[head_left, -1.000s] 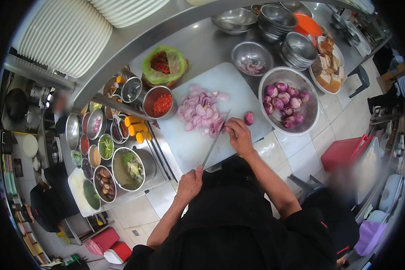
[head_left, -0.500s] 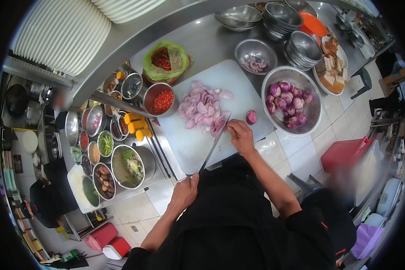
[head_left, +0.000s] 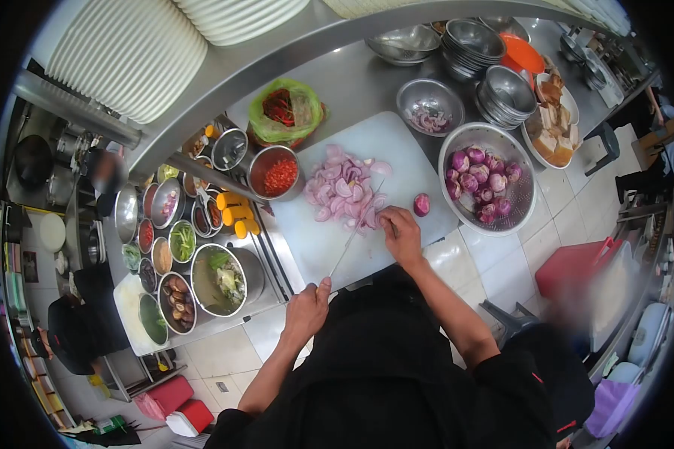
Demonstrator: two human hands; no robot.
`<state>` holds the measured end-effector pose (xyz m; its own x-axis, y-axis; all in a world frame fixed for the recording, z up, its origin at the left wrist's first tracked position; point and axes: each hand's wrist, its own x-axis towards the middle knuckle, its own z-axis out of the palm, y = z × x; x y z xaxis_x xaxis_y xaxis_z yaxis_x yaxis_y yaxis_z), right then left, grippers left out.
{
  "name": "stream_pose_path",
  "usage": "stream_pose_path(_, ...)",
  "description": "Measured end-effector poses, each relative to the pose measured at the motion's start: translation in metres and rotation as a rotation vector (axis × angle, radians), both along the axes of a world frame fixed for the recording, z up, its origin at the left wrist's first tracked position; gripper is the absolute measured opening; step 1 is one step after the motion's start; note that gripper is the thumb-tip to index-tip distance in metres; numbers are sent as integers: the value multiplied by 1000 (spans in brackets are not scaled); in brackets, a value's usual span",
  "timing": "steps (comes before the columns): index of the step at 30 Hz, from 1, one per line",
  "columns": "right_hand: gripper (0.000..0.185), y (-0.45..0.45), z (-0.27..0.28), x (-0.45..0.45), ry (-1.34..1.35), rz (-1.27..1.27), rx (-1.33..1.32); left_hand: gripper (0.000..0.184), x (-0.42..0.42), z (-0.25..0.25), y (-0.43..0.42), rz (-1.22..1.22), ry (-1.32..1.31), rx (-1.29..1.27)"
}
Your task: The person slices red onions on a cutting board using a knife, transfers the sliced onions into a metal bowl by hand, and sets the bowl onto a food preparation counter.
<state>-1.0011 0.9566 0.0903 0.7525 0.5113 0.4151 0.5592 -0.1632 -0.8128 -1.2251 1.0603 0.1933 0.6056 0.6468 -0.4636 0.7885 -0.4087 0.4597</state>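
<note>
My left hand (head_left: 305, 310) is wrapped round the handle of a long kitchen knife. Its narrow blade (head_left: 342, 256) slants up across the white cutting board (head_left: 292, 232), toward a heap of sliced purple onion (head_left: 341, 183). My right hand (head_left: 403, 236) is closed in a pinch beside the blade, at the heap's lower right edge; what its fingertips hold is hidden. One peeled purple onion (head_left: 421, 204) lies on the board just right of that hand. Farther right, a perforated metal colander (head_left: 530, 196) holds several more whole onions.
A metal bowl (head_left: 403, 97) with some slices stands behind the board. Chopped red chilli fills a metal pot (head_left: 279, 177) at its left corner, near a green bag (head_left: 307, 120) of chillies. Left are several ingredient containers and a large pot (head_left: 245, 288). A metal shelf rail (head_left: 240, 82) crosses overhead.
The view has shifted a little, so the counter sits slightly lower and farther right. The knife blade now looks thinner and paler. Both hands stay in nearly the same places.
</note>
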Motion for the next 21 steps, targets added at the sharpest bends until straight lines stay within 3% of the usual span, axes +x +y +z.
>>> stream_pose_path(4, 30, 10, 40, -14, -195, -10, 8, 60, 0, 14, 9, 37, -36, 178)
stream_pose_path(6, 37, 17, 62, -18, -343, 276, -107, 59, -2, 16, 14, 39, -53, 231)
stream_pose_path(16, 49, 55, 61, -20, -476, 592, -238, 55, -17, 30, 26, 78, -54, 394)
stream_pose_path(18, 53, 62, 62, -26, -526, 760, -251, 55, -17, 34, 26, 88, -48, 402)
stream_pose_path(21, 52, 71, 47, -24, -541, 755, -379, 54, -21, 39, 26, 105, -35, 403)
